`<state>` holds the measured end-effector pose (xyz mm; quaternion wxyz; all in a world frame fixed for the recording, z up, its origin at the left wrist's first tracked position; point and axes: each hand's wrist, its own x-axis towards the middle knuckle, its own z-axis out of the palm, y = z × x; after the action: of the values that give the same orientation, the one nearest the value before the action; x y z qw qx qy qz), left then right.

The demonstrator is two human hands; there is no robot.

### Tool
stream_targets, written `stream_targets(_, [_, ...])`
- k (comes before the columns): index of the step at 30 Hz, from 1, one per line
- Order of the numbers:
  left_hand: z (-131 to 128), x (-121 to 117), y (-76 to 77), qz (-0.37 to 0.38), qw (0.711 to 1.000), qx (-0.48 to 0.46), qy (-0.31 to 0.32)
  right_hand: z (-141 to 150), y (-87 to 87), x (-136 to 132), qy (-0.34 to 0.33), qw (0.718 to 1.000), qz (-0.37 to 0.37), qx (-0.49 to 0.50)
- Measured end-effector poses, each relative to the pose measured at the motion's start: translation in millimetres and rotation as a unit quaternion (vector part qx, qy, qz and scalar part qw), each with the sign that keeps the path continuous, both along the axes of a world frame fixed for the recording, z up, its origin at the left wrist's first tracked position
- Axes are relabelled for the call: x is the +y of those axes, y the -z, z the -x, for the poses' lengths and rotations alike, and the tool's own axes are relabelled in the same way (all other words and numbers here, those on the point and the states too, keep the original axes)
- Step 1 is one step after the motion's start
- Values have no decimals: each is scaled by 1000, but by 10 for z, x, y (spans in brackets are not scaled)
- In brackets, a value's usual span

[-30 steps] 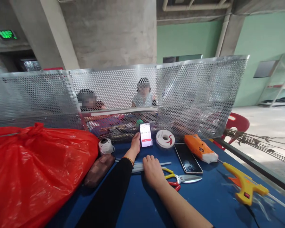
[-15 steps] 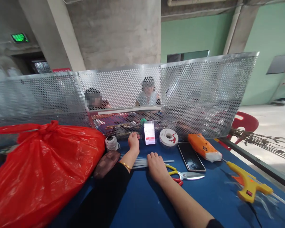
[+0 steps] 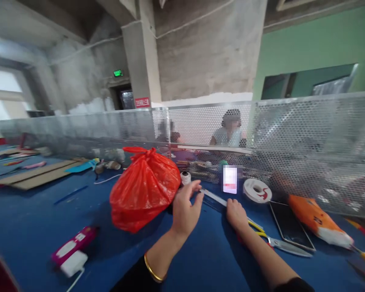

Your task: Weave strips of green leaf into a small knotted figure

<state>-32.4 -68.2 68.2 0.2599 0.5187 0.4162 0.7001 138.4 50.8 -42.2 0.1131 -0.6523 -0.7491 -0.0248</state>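
**A:** ok so what are the hands doing here?

**B:** Right hand [image 3: 237,215] is curling over the near end of the white strips [image 3: 214,197]. Can't tell if it's really gripping or just resting on them. Left hand [image 3: 185,213] is hanging open, thumb apart from the fingers, near their other end. Not sure if it's touching.

**A:** and the strips are sitting where?

**B:** They're lying slantwise toward the far edge of the blue tabletop [image 3: 200,259], between the hands. The lit phone [image 3: 230,180] is standing just beyond, and the white spool [image 3: 185,178] is sitting behind the left hand.

**A:** any tips for handling them well?

**B:** imo light, flat finger pressure is working better than pinching, since thin strips are probably rolling or fanning out easily. If both hands are steadying the bundle, one at each end is keeping it straighter. And watch the scissors [image 3: 287,246]: the handles are lying right by the right forearm, so a sideways sweep is risking a snag.
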Motion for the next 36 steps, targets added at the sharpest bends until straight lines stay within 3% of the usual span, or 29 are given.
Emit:
stream_targets(2, [380,-91,-221,-49,990,39,-129,63,-21,12,8,1000,4,6])
stream_targets(4, [790,-105,-415,-80,960,86,-254,118,-48,-1,6,1000,5,15])
stream_targets(6, [1167,-44,-574,-75,914,156,-368,162,-86,-41,-4,1000,0,26])
stream_targets(8, [1462,78,-698,-19,858,255,-447,211,-150,-101,-19,999,-13,45])
stream_targets(10, [1658,232,-793,54,813,353,-459,294,-260,-169,-44,996,-31,74])
stream_targets(15, [1849,498,-886,95,809,400,-420,778,-817,-315,-182,964,-83,175])
stream_targets(20, [1788,391,-725,87,803,433,-399,1558,-1573,-444,-295,899,-138,293])
stream_targets(23, [1683,274,-558,73,799,457,-385,1965,-1819,-476,-304,872,-146,356])
stream_targets(26, [1633,194,-433,69,801,460,-377,2206,-1777,-438,-288,858,-118,408])
stream_targets(29, [1650,144,-383,56,813,460,-353,2277,-1549,-368,-275,834,-96,469])
stream_targets(33, [1639,96,-396,19,828,463,-315,2254,-1266,-318,-263,780,-80,561])
stream_targets(36, [1572,74,-438,8,825,470,-313,2245,-1170,-332,-274,731,-59,622])
